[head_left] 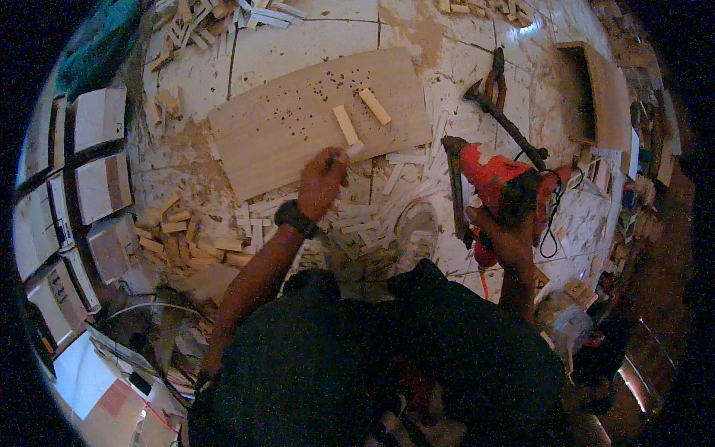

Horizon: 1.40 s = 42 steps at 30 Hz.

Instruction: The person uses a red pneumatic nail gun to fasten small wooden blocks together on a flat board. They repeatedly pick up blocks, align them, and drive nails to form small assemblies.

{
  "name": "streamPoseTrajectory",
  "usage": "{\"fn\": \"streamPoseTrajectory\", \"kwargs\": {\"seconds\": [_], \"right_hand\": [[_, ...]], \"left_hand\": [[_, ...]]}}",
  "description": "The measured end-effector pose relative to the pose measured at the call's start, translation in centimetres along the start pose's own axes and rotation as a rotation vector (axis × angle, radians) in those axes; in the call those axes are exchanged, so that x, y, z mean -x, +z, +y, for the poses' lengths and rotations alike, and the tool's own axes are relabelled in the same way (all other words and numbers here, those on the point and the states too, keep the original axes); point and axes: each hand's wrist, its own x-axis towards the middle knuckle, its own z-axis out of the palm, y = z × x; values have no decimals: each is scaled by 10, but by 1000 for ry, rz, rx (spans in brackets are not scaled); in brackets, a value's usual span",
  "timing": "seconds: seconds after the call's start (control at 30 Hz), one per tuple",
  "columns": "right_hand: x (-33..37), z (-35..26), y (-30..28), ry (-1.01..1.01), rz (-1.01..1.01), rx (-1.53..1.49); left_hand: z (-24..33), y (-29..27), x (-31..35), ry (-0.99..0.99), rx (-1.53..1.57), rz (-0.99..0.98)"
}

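Observation:
My left hand (325, 179), with a dark band at the wrist, is closed at the near edge of a wooden board (261, 149). Its fingers pinch a small pale piece (356, 149), too blurred to name exactly. Just beyond them, a short wood block (345, 124) lies on the board, and a second wood block (375, 106) rests to its right. Dark specks are scattered over the board's far half. On the right, my right hand (508, 238) grips the handle of a red nail gun (488, 173), its long dark magazine on the left side. A red hose runs below the handle.
A hammer (506, 125) and pliers (497, 78) lie beyond the nail gun. Wood offcuts (179, 223) cover the tiled floor at left, with another pile (197, 26) at the far left. Pale boxy pieces (103, 186) line the left side. An open wooden box (607, 97) stands far right.

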Motion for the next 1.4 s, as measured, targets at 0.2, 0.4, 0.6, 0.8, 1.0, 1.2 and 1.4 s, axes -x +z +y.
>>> {"fn": "streamPoseTrajectory", "kwargs": {"seconds": [0.2,0.4,0.6,0.8,1.0,1.2,1.4], "right_hand": [[-23,-14,26,-465,-56,160],[-31,-42,53,-197,-265,130],[-46,-57,80,-412,-272,242],[-57,-61,104,-449,-289,313],[-67,-61,122,-424,-273,284],[-73,-65,133,-331,-273,304],[-70,-65,141,-431,-229,377]], "left_hand": [[-9,-44,-58,320,-242,25],[-9,-51,-76,105,-202,-89],[6,-57,-76,94,-267,-130],[-1,-54,-79,219,-333,-48],[-6,-54,-80,170,-299,-57],[-1,-52,-76,123,-311,-59],[4,-51,-74,128,-176,-37]]}}
